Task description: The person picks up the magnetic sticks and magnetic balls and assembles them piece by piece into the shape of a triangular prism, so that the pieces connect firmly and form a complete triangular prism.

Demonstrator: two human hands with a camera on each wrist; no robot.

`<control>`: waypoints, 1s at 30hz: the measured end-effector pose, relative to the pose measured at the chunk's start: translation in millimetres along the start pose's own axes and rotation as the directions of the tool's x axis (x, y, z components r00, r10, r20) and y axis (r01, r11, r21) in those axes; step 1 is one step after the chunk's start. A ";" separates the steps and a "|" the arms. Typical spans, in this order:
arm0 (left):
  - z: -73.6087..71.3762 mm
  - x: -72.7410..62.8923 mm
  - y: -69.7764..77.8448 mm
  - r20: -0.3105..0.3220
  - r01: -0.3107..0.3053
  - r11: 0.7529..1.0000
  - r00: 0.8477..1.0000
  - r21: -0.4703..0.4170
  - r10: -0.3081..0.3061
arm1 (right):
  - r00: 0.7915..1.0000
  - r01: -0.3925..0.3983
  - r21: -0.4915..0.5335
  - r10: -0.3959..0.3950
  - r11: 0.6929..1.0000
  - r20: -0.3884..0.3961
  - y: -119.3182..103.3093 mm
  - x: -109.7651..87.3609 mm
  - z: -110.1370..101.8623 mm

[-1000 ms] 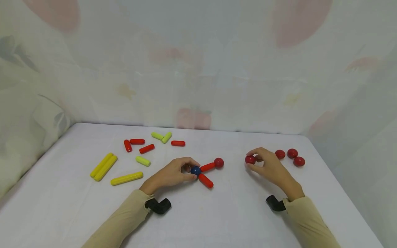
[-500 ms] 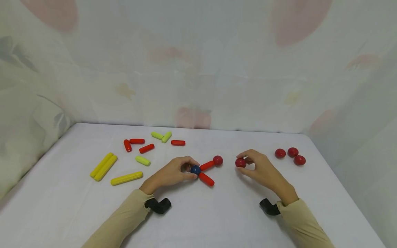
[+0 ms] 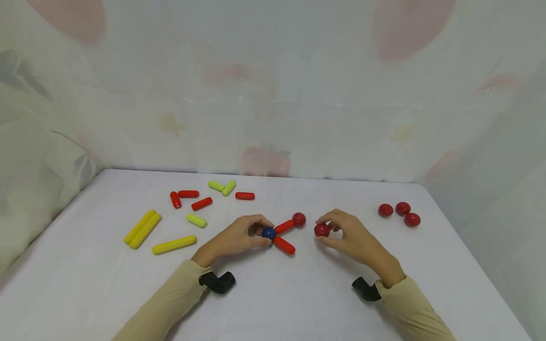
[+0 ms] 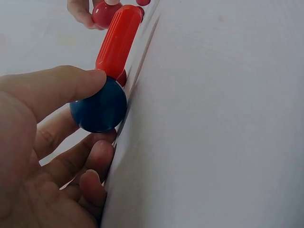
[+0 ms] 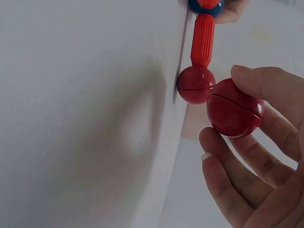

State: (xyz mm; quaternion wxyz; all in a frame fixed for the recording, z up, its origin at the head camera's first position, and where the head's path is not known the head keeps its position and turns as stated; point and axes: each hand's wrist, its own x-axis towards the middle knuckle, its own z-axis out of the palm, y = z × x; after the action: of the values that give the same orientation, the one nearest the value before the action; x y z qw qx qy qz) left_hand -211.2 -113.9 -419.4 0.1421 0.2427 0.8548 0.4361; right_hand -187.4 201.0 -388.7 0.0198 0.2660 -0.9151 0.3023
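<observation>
In the head view my left hand (image 3: 241, 237) pinches a blue ball (image 3: 268, 233) between thumb and fingers. Two short red rods stick out from that ball: the far rod (image 3: 285, 226) carries a red ball (image 3: 299, 219) at its tip, while the near rod (image 3: 284, 245) has a free end. My right hand (image 3: 354, 237) pinches a separate red ball (image 3: 322, 230) to the right of these rods. A seam runs round this held ball in the right wrist view. Ribbed sides show on the red rod (image 4: 119, 42) in the left wrist view.
Three red balls (image 3: 403, 208) lie at the right. Loose red rods (image 3: 202, 204) and short lime rods (image 3: 196, 220) are scattered at the back left, with longer yellow rods (image 3: 174, 245) nearer. A printed cloth (image 3: 341, 118) hangs behind the white table (image 3: 273, 303).
My right hand has moved left with its red ball, closer to the red rods. The left hand stays in place on the blue ball, and the joined rods have shifted slightly.
</observation>
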 end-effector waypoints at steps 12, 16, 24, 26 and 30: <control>0.4 0.8 -0.5 0.003 0.004 1.000 1.000 -0.013 -0.004 | 0.996 0.009 0.052 -0.014 0.999 0.089 -10.8 -1.4 6.1; 0.3 0.3 -0.2 0.003 0.010 1.000 1.000 -0.009 -0.010 | 0.993 0.005 0.078 -0.014 0.997 0.119 -14.3 -1.2 8.4; -0.4 -0.4 0.7 -0.001 0.006 1.000 1.000 -0.001 -0.006 | 0.986 -0.026 0.119 0.006 0.993 0.167 -20.0 -0.7 14.2; -0.6 -0.5 0.7 0.000 0.004 1.000 1.000 -0.003 -0.004 | 0.985 -0.023 0.120 0.002 0.993 0.174 -20.8 -0.5 16.0; -1.2 -0.2 0.1 0.000 0.008 1.000 1.000 -0.006 -0.008 | 0.981 -0.009 0.127 -0.016 0.992 0.191 -22.2 0.1 19.8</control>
State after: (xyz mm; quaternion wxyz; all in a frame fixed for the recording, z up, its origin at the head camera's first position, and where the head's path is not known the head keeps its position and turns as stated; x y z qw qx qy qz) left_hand -211.5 -114.8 -418.6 0.1444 0.2388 0.8544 0.4383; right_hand -173.9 174.8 -392.9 -0.0849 0.2961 -0.8912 0.3329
